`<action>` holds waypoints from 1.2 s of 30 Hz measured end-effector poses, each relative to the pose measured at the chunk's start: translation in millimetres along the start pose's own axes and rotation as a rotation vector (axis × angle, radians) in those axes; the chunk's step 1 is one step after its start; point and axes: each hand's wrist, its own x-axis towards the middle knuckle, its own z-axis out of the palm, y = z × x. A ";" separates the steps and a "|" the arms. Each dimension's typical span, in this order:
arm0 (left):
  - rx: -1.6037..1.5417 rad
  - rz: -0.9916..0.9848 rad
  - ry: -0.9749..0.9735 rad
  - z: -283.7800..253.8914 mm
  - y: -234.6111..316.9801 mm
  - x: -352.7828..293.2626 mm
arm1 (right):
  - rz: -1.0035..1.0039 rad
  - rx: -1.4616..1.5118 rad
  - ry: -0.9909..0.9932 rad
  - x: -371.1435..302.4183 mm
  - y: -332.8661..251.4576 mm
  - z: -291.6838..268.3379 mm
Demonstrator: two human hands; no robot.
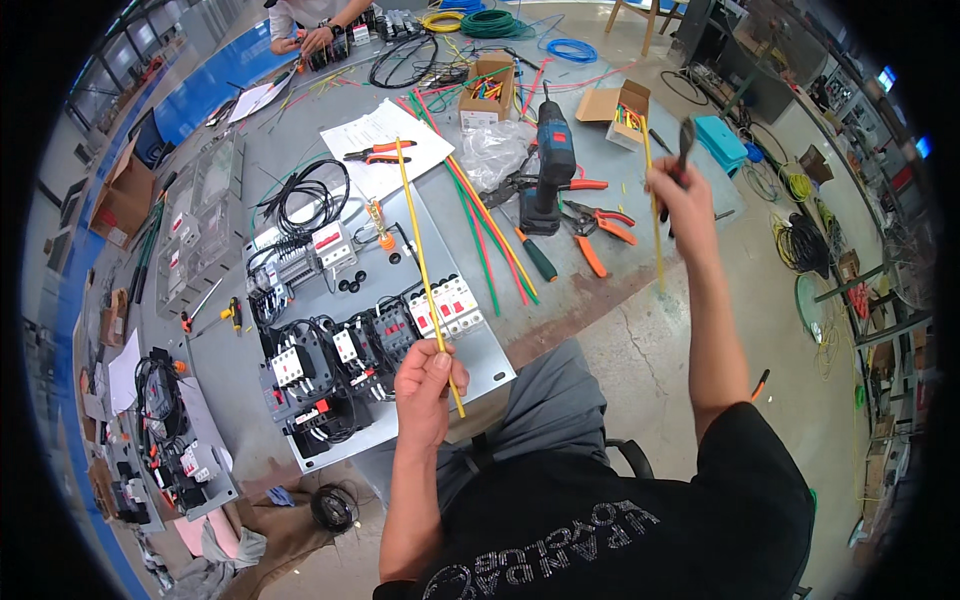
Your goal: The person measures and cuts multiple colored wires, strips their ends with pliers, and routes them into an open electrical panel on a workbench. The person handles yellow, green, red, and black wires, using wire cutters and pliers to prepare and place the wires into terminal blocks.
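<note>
My left hand (428,388) is closed around the lower part of a straight yellow wire (419,245). The wire rises across the panel's white breakers (446,308) to a pair of orange-handled wire strippers (380,152). Off the table's right edge, my right hand (682,205) is raised and closed on a dark hand tool (686,140), its kind blurred. A second yellow wire (657,250) runs through that hand, partly smeared by motion. Beneath my left hand's side lies the metal mounting panel (488,378) with black contactors (292,366) and wiring.
A cordless drill (554,155), orange-handled pliers (598,240) and a green-handled screwdriver (536,256) lie on the table. Open cartons (614,108) hold coloured pieces. Red, green and yellow lengths (478,230) stretch beside the panel. Another person's hand (317,40) works at the far side.
</note>
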 end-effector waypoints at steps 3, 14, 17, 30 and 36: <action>-0.010 -0.010 -0.029 4.2 -2.0 4.3 | -0.053 -0.304 0.032 88.0 60.5 -15.6; -0.015 -0.047 -0.013 -5.5 -11.5 -5.0 | 0.149 -0.357 -0.045 7.7 142.5 8.0; -0.015 -0.056 -0.021 -5.7 -13.5 -1.8 | 0.168 -0.325 -0.111 -49.7 140.1 15.3; 0.013 -0.099 0.016 -9.5 -12.9 -9.5 | 0.014 -0.496 -0.520 -99.2 52.5 129.2; 0.017 -0.108 -0.026 -12.2 -15.5 -15.1 | -0.070 -0.715 -0.548 -91.9 61.9 176.6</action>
